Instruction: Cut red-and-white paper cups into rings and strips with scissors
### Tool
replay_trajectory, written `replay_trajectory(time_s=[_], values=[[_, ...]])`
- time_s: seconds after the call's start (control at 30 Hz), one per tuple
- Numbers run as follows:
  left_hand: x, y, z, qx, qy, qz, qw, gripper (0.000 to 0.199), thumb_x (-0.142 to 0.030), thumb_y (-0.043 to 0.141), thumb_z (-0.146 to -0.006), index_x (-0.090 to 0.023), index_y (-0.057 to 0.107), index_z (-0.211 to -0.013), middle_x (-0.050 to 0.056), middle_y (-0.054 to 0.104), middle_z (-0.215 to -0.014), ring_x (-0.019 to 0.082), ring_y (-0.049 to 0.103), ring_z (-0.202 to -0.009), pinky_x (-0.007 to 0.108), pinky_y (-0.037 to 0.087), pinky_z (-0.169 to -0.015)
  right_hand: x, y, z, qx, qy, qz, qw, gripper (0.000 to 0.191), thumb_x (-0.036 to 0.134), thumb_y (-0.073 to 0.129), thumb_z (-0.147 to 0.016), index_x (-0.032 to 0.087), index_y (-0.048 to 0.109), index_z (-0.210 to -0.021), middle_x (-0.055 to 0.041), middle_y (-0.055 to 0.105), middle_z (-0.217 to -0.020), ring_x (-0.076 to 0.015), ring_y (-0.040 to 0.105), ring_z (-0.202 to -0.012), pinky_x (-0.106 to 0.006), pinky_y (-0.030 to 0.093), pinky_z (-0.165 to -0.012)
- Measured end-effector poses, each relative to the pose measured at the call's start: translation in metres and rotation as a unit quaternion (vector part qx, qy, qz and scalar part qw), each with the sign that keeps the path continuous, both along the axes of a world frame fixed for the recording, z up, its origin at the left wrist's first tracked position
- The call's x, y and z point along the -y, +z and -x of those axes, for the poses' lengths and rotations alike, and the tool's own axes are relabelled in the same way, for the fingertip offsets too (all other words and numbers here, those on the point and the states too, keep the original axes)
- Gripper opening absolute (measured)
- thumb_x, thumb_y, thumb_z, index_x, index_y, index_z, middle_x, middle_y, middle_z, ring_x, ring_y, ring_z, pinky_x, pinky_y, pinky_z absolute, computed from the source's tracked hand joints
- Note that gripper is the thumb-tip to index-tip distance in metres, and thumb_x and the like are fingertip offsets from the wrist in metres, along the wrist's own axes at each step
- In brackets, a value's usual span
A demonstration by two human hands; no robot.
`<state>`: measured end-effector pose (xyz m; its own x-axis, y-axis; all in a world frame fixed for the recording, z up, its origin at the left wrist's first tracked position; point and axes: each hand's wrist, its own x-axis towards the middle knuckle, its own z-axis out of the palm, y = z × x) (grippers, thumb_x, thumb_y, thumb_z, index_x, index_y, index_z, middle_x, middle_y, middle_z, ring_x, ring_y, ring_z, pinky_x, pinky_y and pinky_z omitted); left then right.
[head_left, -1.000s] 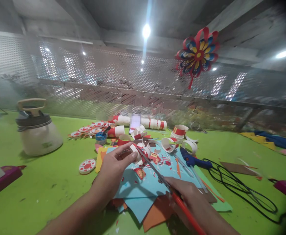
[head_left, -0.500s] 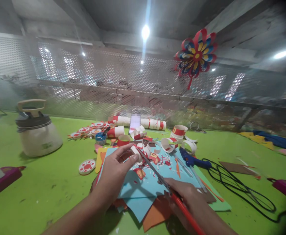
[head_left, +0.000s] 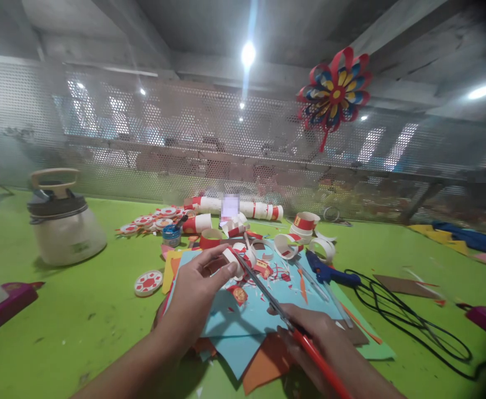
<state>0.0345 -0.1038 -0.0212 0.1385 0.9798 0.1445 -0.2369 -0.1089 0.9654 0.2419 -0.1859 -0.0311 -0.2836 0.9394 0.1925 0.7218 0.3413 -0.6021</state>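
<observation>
My left hand (head_left: 197, 285) pinches a small white and red paper cup piece (head_left: 231, 259) between thumb and fingers, above the light-blue paper sheets (head_left: 226, 321). My right hand (head_left: 313, 332) is closed round the red handles of a pair of scissors (head_left: 263, 288). The long blades point up and left, their tips touching the edge of the cup piece near my left fingers. Red and white paper scraps (head_left: 282, 274) lie on the blue sheet beneath the blades. Part of the cup piece is hidden behind my left fingers.
A blue glue gun (head_left: 330, 271) with a black cord lies to the right. Cut cup rings (head_left: 286, 246) and a row of stacked paper cups (head_left: 259, 210) sit behind. On the left stand a large jug (head_left: 66, 233), a blue jar (head_left: 171, 235) and a red-patterned disc (head_left: 148, 283).
Almost nothing differs. The scissors and both hands hold nearly the same place, and the whole view has shifted very slightly.
</observation>
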Motion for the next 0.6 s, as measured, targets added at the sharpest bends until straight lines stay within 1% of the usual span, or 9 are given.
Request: replay_trajectory(time_s=[0.07, 0.17, 0.23, 0.33, 0.4, 0.5, 0.6], values=[[0.0, 0.001, 0.0, -0.01, 0.0, 0.005, 1.0, 0.049, -0.035, 0.076, -0.07, -0.017, 0.065, -0.115, 0.012, 0.073, -0.1, 0.029, 0.066, -0.095, 0.042, 0.051, -0.085, 0.0, -0.001, -0.001, -0.018, 0.013, -0.001, 1.0, 0.022, 0.01, 0.05, -0.082, 0.022, 0.063, -0.094, 0.0018, 0.069, -0.085, -0.0169, 0.061, -0.074, -0.023, 0.044, -0.065], [-0.001, 0.003, 0.001, -0.026, 0.002, 0.013, 1.0, 0.05, -0.035, 0.076, -0.069, -0.017, 0.066, -0.114, 0.013, 0.073, -0.098, 0.029, 0.067, -0.09, 0.04, 0.052, -0.079, -0.001, 0.002, 0.0, -0.036, 0.026, -0.004, 0.999, 0.021, 0.017, 0.049, -0.088, 0.024, 0.064, -0.101, 0.0007, 0.071, -0.094, -0.0195, 0.064, -0.082, -0.025, 0.047, -0.07], [-0.001, 0.005, 0.002, -0.032, 0.0, 0.012, 0.999, 0.049, -0.034, 0.076, -0.068, -0.017, 0.067, -0.113, 0.013, 0.074, -0.095, 0.028, 0.068, -0.086, 0.039, 0.052, -0.076, -0.002, 0.005, 0.0, -0.044, 0.036, 0.002, 0.998, 0.021, 0.021, 0.05, -0.089, 0.024, 0.064, -0.103, -0.0001, 0.071, -0.097, -0.0208, 0.065, -0.085, -0.026, 0.048, -0.071], [-0.002, 0.006, 0.002, -0.036, -0.004, 0.011, 0.999, 0.048, -0.032, 0.076, -0.068, -0.017, 0.069, -0.112, 0.012, 0.074, -0.093, 0.027, 0.068, -0.083, 0.037, 0.053, -0.073, -0.002, 0.007, 0.0, -0.043, 0.025, 0.021, 0.999, 0.021, 0.018, 0.049, -0.087, 0.024, 0.064, -0.1, -0.0006, 0.072, -0.097, -0.0217, 0.065, -0.087, -0.026, 0.048, -0.07], [-0.002, 0.006, 0.002, -0.041, 0.002, 0.008, 0.999, 0.048, -0.032, 0.077, -0.067, -0.017, 0.069, -0.112, 0.012, 0.075, -0.093, 0.027, 0.069, -0.083, 0.037, 0.052, -0.073, -0.002, 0.003, 0.0, -0.03, 0.013, 0.013, 0.999, 0.02, 0.017, 0.048, -0.086, 0.023, 0.064, -0.097, -0.0006, 0.072, -0.095, -0.0215, 0.065, -0.086, -0.026, 0.048, -0.07], [-0.002, 0.004, 0.001, -0.045, 0.016, 0.005, 0.999, 0.05, -0.033, 0.077, -0.067, -0.016, 0.068, -0.113, 0.013, 0.074, -0.099, 0.028, 0.068, -0.087, 0.037, 0.052, -0.076, -0.003, -0.007, -0.001, -0.001, 0.003, -0.027, 1.0, 0.02, 0.015, 0.048, -0.083, 0.022, 0.064, -0.092, -0.0011, 0.072, -0.088, -0.0203, 0.065, -0.078, -0.026, 0.046, -0.066], [-0.001, 0.002, 0.001, -0.042, 0.021, 0.006, 0.999, 0.051, -0.035, 0.077, -0.067, -0.015, 0.067, -0.113, 0.015, 0.072, -0.103, 0.029, 0.067, -0.091, 0.038, 0.052, -0.078, -0.003, -0.011, 0.0, -0.007, 0.004, -0.03, 1.0, 0.024, 0.015, 0.047, -0.082, 0.022, 0.065, -0.095, -0.0011, 0.073, -0.089, -0.0195, 0.065, -0.076, -0.025, 0.046, -0.065]])
